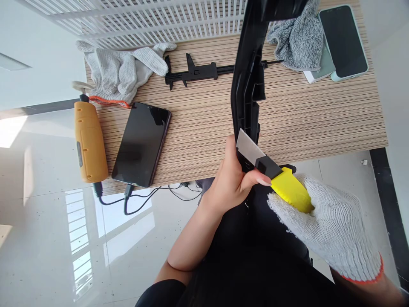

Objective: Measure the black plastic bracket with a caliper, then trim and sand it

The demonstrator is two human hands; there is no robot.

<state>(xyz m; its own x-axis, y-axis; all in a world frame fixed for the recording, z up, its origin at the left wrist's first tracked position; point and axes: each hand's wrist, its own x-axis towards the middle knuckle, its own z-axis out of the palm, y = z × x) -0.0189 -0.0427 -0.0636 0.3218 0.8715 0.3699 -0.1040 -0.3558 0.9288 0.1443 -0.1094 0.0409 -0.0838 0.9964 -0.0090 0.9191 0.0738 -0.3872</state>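
A long black plastic part (247,89) stands out over the table, and my bare left hand (230,181) is wrapped round its lower end. My right hand (329,217), in a white knitted glove with a red-orange cuff, grips the yellow handle of a scraper (292,189). The scraper's wide metal blade points up and left, across the black part just above my left thumb. Whether the blade touches the part I cannot tell. My left thumb lies close beside the scraper's black collar.
On the striped wooden table (198,115) are a black caliper (201,72), a white glove (118,72), a tablet (142,145) with a cable, an orange device (91,143), a grey cloth (300,40) and a phone (343,42). A white slatted basket (153,21) stands behind.
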